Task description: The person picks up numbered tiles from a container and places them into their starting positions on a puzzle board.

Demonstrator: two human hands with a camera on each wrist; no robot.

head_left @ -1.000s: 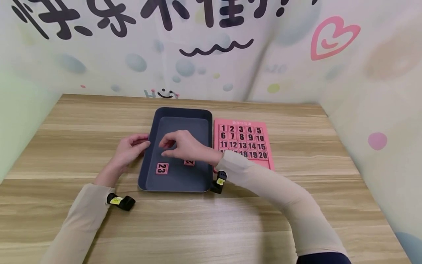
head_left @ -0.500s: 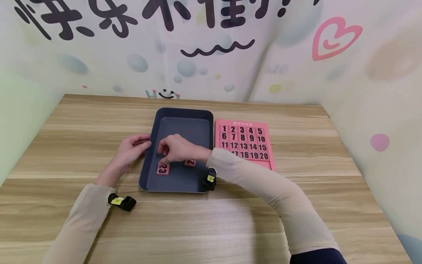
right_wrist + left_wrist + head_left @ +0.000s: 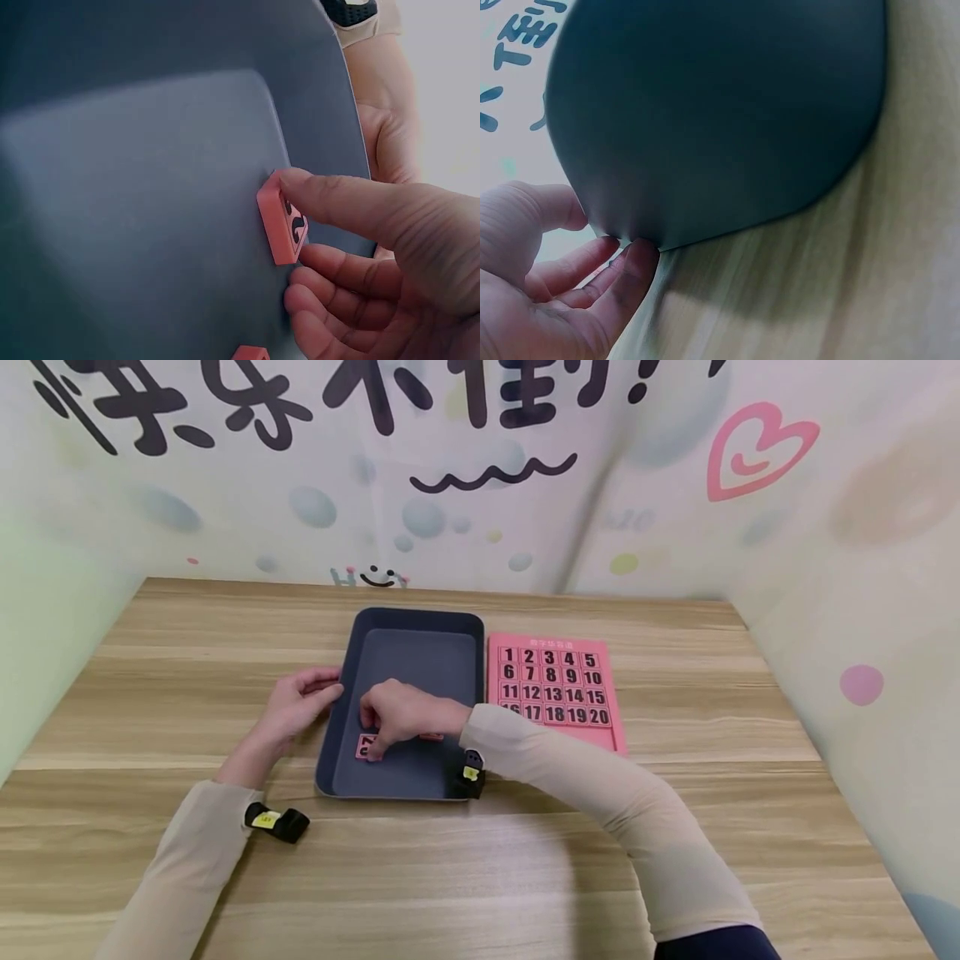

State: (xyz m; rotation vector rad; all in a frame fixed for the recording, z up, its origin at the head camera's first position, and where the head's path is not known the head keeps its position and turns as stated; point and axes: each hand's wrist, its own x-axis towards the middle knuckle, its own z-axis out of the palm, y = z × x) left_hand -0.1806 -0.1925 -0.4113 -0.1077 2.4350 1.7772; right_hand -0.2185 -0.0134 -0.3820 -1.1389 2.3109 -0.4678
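Note:
A dark blue-grey tray (image 3: pixel 420 781) lies on the wooden table. At its left rim, my left hand (image 3: pixel 296 706) pinches the edge lightly between thumb and fingers; the left wrist view shows its fingertips (image 3: pixel 637 259) against the tray's wall. Inside the tray, my right hand (image 3: pixel 401 710) has its thumb and curled fingers around a pink number tile (image 3: pixel 363 745), marked 23 in the earlier frames. In the right wrist view the tile (image 3: pixel 279 225) stands tilted, the thumb (image 3: pixel 322 195) on one end. Another pink tile (image 3: pixel 431 737) lies partly hidden behind the right hand.
To the right of the tray lies a pink number board (image 3: pixel 555 681) with rows running from 1 to 20; the right sleeve (image 3: pixel 570 768) crosses its lower left corner. A printed wall (image 3: pixel 480 543) stands behind the table (image 3: pixel 480 877).
My right hand has come down towards the near side of the tray, and its thumb and fingers have closed on the 23 tile. The left hand has stayed at the rim.

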